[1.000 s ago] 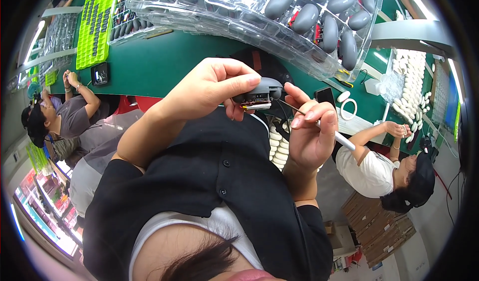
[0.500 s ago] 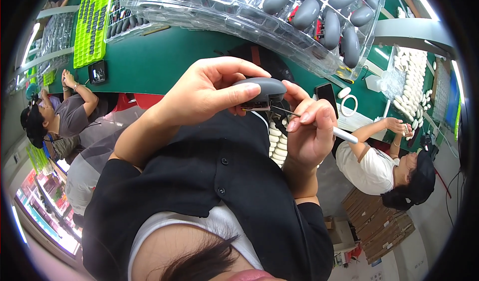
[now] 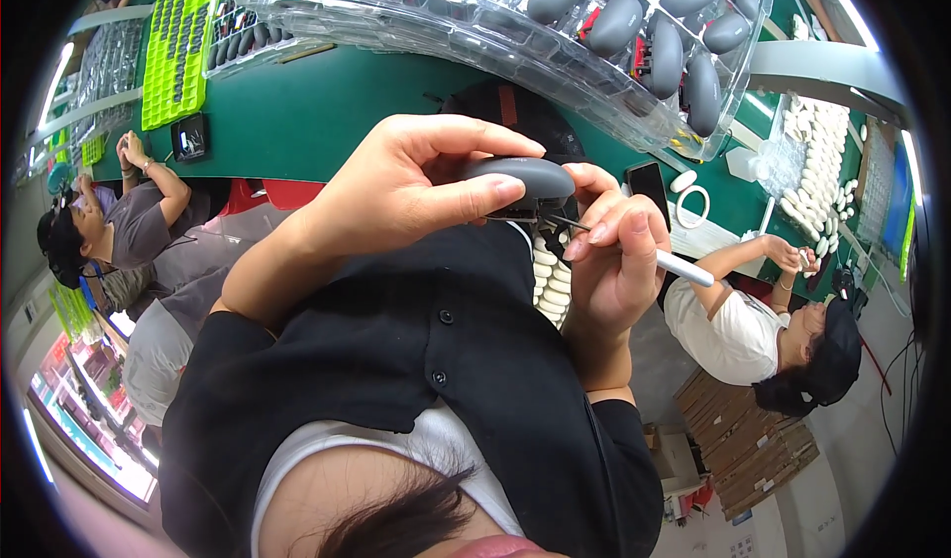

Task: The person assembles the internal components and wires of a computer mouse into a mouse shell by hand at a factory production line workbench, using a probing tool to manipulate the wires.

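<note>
A long green workbench point(image 3: 327, 112) runs across the far side, with a clear plastic tray point(image 3: 475, 23) of grey oval shells on it and a lime-green tray point(image 3: 178, 48) off to the left. Co-workers sit at both ends. Up close, the left hand point(image 3: 416, 192) has its fingers clamped round a grey oval shell point(image 3: 520, 174), thumb along its near edge. Just right, the right hand point(image 3: 614, 251) pinches a white-handled tool point(image 3: 669, 264), its thin tip touching the shell's underside.
</note>
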`<state>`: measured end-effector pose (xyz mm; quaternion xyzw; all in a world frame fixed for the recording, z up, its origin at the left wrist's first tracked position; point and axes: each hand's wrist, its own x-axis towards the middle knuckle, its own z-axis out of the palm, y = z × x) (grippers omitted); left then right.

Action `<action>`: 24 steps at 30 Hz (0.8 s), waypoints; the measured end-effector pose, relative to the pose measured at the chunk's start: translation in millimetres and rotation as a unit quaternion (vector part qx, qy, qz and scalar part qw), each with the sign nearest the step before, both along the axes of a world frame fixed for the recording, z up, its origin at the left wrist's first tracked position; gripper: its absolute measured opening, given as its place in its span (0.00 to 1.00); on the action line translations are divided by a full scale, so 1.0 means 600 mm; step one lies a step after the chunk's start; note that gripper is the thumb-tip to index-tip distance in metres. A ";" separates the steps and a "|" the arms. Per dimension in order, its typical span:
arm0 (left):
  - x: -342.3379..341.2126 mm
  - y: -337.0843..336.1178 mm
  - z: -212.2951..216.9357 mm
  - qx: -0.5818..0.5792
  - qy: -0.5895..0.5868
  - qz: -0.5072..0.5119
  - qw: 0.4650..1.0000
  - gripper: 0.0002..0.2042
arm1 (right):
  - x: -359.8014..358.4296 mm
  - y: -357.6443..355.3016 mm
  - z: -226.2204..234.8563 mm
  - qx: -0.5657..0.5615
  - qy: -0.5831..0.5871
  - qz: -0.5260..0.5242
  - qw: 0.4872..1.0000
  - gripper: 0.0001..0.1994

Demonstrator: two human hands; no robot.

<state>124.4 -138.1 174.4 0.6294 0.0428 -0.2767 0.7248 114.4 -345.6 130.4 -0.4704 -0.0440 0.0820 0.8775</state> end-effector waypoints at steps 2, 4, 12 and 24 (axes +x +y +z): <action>-0.001 -0.001 -0.002 -0.002 -0.004 0.001 1.000 0.15 | 0.001 -0.002 -0.001 -0.006 -0.003 0.006 1.000 0.17; -0.001 -0.001 -0.004 -0.004 -0.008 0.000 1.000 0.15 | 0.002 -0.003 -0.001 -0.011 -0.005 0.012 1.000 0.17; -0.002 0.000 -0.003 0.008 -0.023 -0.002 1.000 0.15 | 0.003 -0.003 -0.002 -0.013 -0.008 0.018 1.000 0.17; -0.005 0.000 0.001 0.033 -0.047 -0.028 0.998 0.16 | 0.000 -0.007 -0.005 0.030 0.023 0.038 0.999 0.18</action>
